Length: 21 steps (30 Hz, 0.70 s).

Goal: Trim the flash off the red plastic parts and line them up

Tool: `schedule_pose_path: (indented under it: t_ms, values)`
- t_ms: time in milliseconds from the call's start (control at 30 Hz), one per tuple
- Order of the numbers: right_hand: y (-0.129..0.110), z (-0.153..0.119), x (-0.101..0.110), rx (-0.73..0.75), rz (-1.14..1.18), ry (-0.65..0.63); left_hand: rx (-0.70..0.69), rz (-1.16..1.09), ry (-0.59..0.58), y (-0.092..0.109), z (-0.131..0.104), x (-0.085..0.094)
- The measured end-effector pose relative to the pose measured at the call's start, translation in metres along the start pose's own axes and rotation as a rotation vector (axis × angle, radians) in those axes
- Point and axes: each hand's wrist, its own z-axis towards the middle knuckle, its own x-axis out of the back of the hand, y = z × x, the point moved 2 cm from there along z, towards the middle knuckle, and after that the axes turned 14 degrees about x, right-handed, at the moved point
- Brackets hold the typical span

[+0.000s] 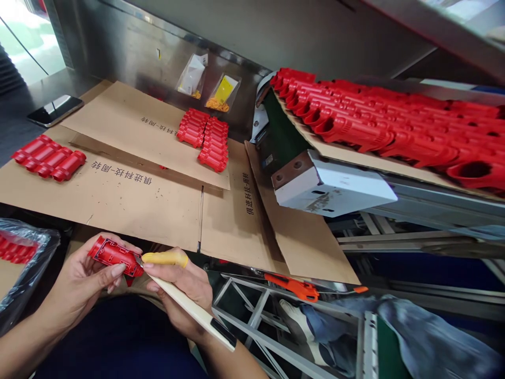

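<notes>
My left hand (pixel 84 276) is closed around a red plastic housing (pixel 112 253), held tilted just below the table's front edge. The fingers wrap its far side and the thumb presses on the near side. My right hand (pixel 183 289) grips a knife with a long cream handle (pixel 189 305) that has a dark patch near its end. The knife's thin tip meets the right end of the housing; the exact contact is hard to make out. A yellow finger cot (pixel 164 258) covers the right index finger.
Cardboard sheets (pixel 169 210) cover the table, with red housings (pixel 51 158) at left and more (pixel 205 137) farther back. Rows of red housings (pixel 355 116) fill the raised conveyor at right. A phone (pixel 55 110), small bags (pixel 223 93), a lined crate (pixel 43 252) and an orange-handled tool (pixel 292 287) surround the workspace.
</notes>
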Motion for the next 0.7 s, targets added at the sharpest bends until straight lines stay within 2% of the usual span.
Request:
schedule_pose_path:
  t_ms: [200,467,700]
  values:
    - [0.0013,0.0004,0.0002,0.031,-0.007,0.002,-0.016,0.015,-0.074,-0.0036,0.0033,0.0053]
    - [-0.0014,-0.0043,-0.0048,-0.005,-0.031,0.037,0.001,-0.014,-0.079,-0.0021,0.0019,0.0042]
    - [-0.0062,-0.0065,-0.0034,-0.023,-0.05,0.043,-0.041,-0.047,-0.067,-0.0015,0.0001,0.0044]
